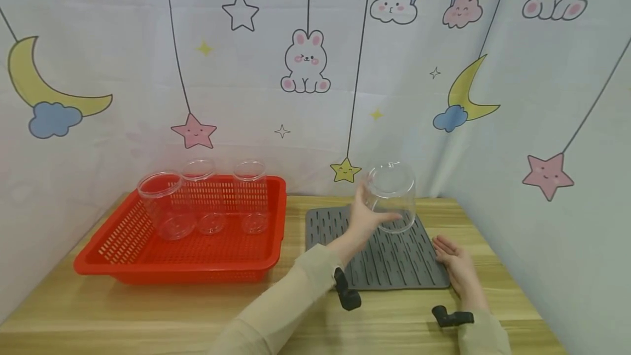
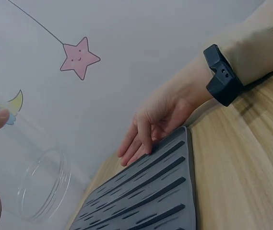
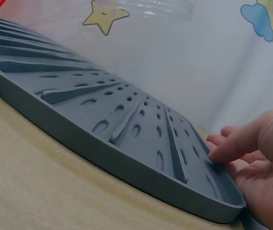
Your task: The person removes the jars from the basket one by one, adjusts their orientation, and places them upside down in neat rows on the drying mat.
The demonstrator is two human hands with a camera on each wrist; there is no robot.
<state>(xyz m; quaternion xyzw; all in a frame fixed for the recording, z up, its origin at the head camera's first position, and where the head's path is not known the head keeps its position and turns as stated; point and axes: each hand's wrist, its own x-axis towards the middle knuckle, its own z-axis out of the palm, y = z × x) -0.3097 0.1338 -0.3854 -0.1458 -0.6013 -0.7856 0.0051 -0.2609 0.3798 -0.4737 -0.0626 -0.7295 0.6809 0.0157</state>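
Note:
My left hand (image 1: 367,215) grips a clear, wide cup (image 1: 405,204) by its side, thumb across the front, fingers behind. The cup is over the grey ridged drying mat (image 1: 394,267). In the left wrist view, the cup's round rim (image 2: 26,191) shows beside part of the hand. My right hand (image 1: 458,267) lies at the mat's right edge, fingers fairly straight and pointing away from me. From the right wrist view, the thumb of that hand (image 3: 266,158) overlaps the mat's raised edge, and it holds no cup.
A red slotted plastic basket (image 1: 197,275) stands on the wooden table (image 1: 162,316) to the left. Inside it are three clear cups: a wide one (image 1: 165,207), a slimmer one (image 1: 204,201) and another (image 1: 250,199). A printed curtain (image 1: 276,108) hangs behind and along the sides.

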